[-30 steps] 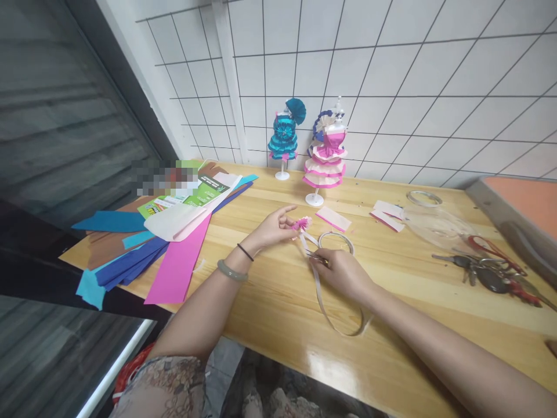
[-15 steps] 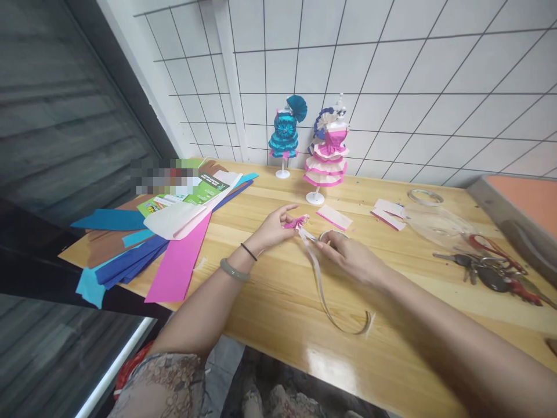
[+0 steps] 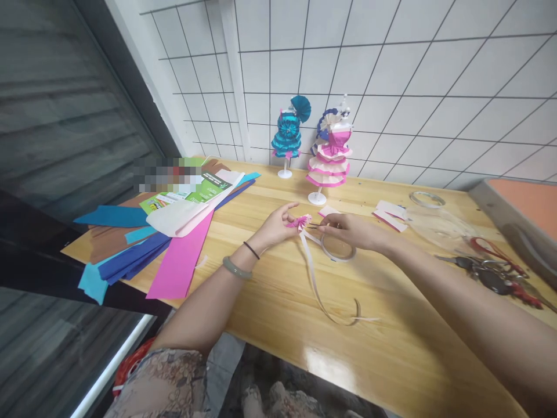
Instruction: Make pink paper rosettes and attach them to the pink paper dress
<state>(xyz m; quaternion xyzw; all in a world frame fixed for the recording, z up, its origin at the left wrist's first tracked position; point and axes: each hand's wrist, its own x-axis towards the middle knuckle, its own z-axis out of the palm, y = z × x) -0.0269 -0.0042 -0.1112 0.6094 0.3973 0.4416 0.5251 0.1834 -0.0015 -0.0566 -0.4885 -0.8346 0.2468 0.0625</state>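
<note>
My left hand [image 3: 278, 225] is closed in a pinch on a small pleated paper fan [image 3: 303, 222], pink with a white edge. A pale tape strip [image 3: 310, 273] hangs from the fan and trails along the table, its end curled. In my right hand [image 3: 343, 227] are thin tweezers [image 3: 317, 225], their tips pointing at the fan's right edge; whether they touch it I cannot tell. Just below that hand lies a tape roll [image 3: 338, 259]. A pink and white paper piece [image 3: 331, 212] is partly hidden behind my right hand.
Behind stand dress forms in a teal paper dress [image 3: 288, 133] and a pink-white one [image 3: 329, 165]. Crepe paper sheets [image 3: 178, 261] pile at left. Paper pieces [image 3: 389, 215], another tape roll [image 3: 427, 199], a clear plastic bag [image 3: 439, 226] and keys [image 3: 489, 276] lie right.
My right hand has moved up from beside the tape strip, and its tweezers now point at the fan. More of the tape roll shows below it. My left hand keeps its pinch.
</note>
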